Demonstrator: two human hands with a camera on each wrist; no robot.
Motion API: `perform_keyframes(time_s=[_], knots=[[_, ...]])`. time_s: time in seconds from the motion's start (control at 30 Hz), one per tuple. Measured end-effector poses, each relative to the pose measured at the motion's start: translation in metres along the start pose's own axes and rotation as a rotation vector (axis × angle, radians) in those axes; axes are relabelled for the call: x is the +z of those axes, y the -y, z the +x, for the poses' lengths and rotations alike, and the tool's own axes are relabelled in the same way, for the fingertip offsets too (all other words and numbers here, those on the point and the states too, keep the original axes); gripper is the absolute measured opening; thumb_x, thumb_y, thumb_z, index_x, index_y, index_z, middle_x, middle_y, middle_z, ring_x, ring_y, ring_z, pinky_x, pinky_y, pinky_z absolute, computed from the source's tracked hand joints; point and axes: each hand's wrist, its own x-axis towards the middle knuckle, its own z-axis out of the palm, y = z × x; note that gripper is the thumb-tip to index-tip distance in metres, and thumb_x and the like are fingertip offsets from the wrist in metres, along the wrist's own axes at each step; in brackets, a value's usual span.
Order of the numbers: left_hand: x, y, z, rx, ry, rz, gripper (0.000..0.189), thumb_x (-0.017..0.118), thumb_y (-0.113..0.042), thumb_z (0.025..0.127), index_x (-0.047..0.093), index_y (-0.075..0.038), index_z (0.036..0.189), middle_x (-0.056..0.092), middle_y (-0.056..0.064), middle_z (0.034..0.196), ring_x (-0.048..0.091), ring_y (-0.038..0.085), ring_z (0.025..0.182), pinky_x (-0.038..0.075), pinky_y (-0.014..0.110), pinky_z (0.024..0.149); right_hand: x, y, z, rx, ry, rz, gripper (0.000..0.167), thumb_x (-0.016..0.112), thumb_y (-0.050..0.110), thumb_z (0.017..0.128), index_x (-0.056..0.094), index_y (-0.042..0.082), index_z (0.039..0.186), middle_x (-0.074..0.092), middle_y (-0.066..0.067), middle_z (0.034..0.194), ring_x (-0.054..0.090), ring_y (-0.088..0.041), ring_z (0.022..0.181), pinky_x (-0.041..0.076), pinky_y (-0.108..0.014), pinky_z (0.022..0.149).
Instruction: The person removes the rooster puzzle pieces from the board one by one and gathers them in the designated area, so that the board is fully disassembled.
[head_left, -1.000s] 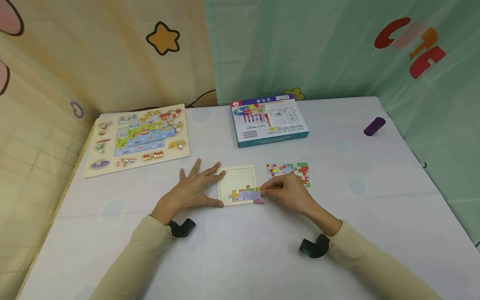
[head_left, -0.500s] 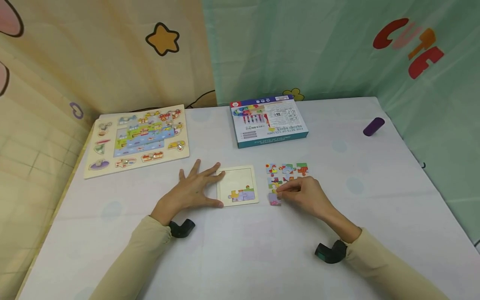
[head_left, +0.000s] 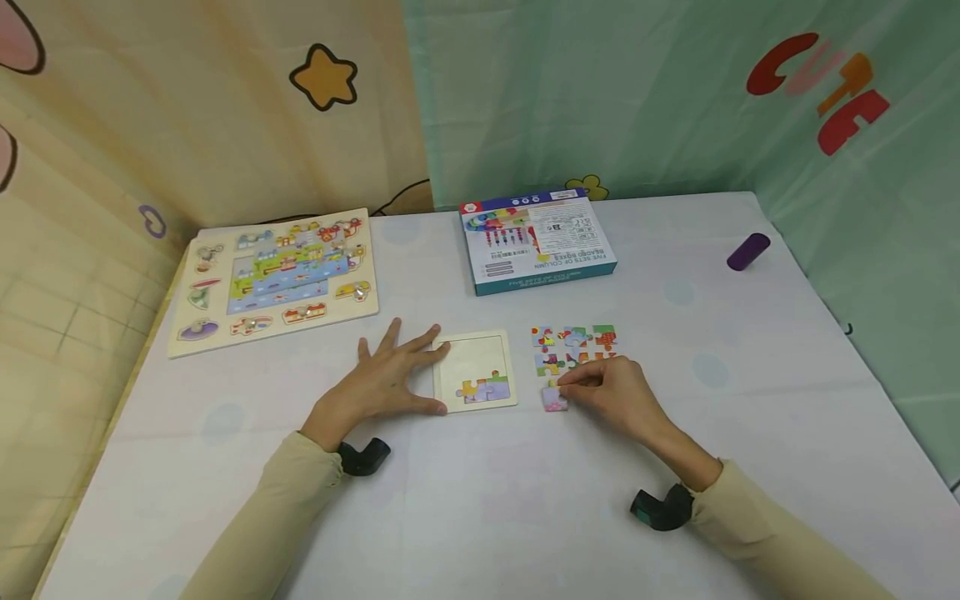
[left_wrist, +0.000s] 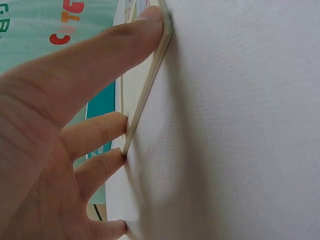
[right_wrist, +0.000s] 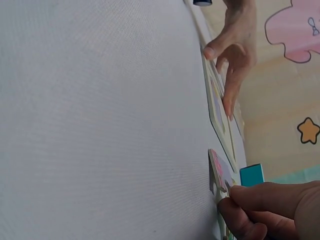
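My left hand (head_left: 384, 379) rests with spread fingers along the left edge of a small square puzzle board (head_left: 474, 354). In the left wrist view its thumb (left_wrist: 142, 37) presses on a corner of that board. A few joined puzzle pieces (head_left: 486, 389), lilac, yellow and green, lie in the board's lower right corner. Right of the board, my right hand (head_left: 611, 390) pinches a lilac puzzle piece with a pink pattern (head_left: 554, 401) between thumb and finger. The right wrist view shows this piece tilted, one edge raised off the cloth. Loose puzzle pieces (head_left: 574, 337) lie in rows behind it, some hidden by my right hand.
A large wooden knob puzzle (head_left: 225, 337) with a picture board on top lies at the back left. Behind the small board lies a flat box (head_left: 540, 242). A purple cylinder (head_left: 748, 252) lies at the far right. Curtains (head_left: 585, 100) border the table.
My right hand has carried the pinched piece from the board's lower right corner rightward to beside the loose pieces, then shifted it slightly right. The left hand has stayed on the board.
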Motion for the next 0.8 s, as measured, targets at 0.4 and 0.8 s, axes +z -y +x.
perform_keyframes(time_s=[0.4, 0.8], knots=[[-0.0005, -0.0003, -0.0011, -0.002, 0.001, 0.002, 0.095, 0.084, -0.056, 0.067, 0.047, -0.02, 0.147, 0.026, 0.002, 0.161, 0.0, 0.051, 0.145, 0.0, 0.083, 0.098, 0.0002, 0.0016, 0.0005, -0.006, -0.001, -0.011, 0.005, 0.078, 0.009, 0.082, 0.079, 0.01, 0.087, 0.074, -0.001, 0.084, 0.064, -0.011, 0.074, 0.05, -0.025, 0.064], [-0.0013, -0.0015, -0.0011, 0.002, -0.004, 0.01, 0.094, 0.084, -0.056, 0.068, 0.049, -0.02, 0.146, 0.026, 0.001, 0.161, 0.001, 0.051, 0.145, 0.002, 0.083, 0.098, -0.0002, 0.0019, 0.001, -0.026, -0.022, -0.026, 0.008, 0.077, 0.01, 0.083, 0.079, 0.008, 0.09, 0.073, -0.001, 0.084, 0.062, -0.012, 0.072, 0.049, -0.024, 0.062]])
